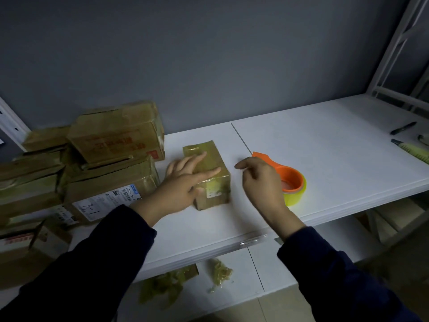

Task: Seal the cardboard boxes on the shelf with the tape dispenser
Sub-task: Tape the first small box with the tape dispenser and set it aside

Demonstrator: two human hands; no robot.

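Observation:
A small cardboard box (214,192) wrapped in yellowish tape lies in the middle of the white shelf (325,159). My left hand (185,180) lies flat on top of it, fingers straight and spread. My right hand (260,180) hovers just right of the box with its fingers loosely curled, and I see nothing in it. Directly behind that hand, an orange tape dispenser (290,177) with a yellow-green tape roll stands on the shelf.
Several taped cardboard boxes (111,140) are piled at the left of the shelf. Markers and a utility knife (411,149) lie at the far right. Crumpled tape scraps (218,273) sit on the lower shelf. A white metal frame (394,54) rises at the right.

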